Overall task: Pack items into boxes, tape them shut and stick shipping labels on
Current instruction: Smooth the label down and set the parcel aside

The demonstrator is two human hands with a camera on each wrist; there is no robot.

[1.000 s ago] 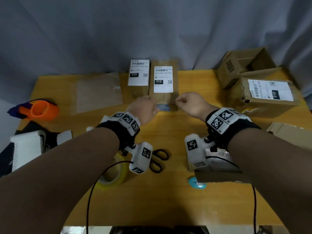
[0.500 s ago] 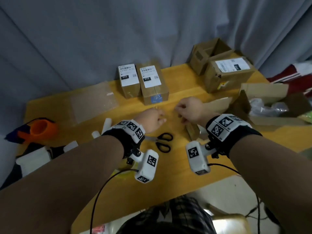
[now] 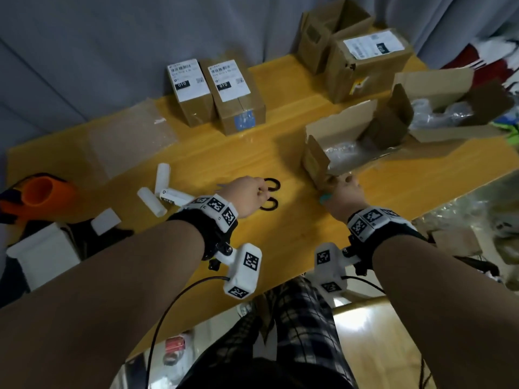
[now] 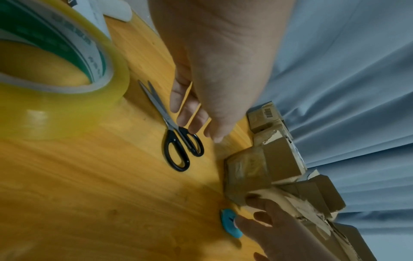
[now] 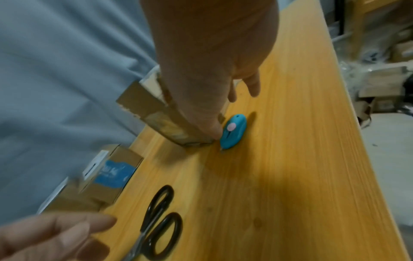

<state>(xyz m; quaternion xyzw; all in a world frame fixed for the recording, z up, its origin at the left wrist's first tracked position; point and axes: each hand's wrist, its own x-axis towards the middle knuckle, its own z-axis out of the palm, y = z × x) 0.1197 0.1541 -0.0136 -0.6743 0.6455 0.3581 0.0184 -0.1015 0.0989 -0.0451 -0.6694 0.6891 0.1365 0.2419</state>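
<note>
An open cardboard box [image 3: 314, 164] with a plastic-wrapped item [image 3: 345, 151] inside stands at the right on the wooden table [image 3: 295, 228]. My right hand [image 3: 344, 182] touches its near corner, thumb lying along the wall [image 5: 190, 123], and grips nothing. A small blue cutter [image 5: 233, 134] lies right beside that thumb. My left hand [image 3: 261, 189] hovers with relaxed fingers [image 4: 190, 109] over black scissors [image 4: 171, 139] and holds nothing. A yellowish tape roll [image 4: 62, 84] lies under my left wrist. Two sealed, labelled boxes [image 3: 238, 102] stand at the back.
An orange tape dispenser [image 3: 36, 192], white label rolls [image 3: 161, 178] and a white printer [image 3: 45, 254] sit at the left. A clear plastic sheet [image 3: 129, 141] lies behind them. More boxes [image 3: 365, 63] stand at the back right, one open box [image 3: 438, 80] at the far right.
Both hands have drawn back from the labelled box toward the table's near edge. The left now hangs over the scissors, the right touches the open box. The head view swung right.
</note>
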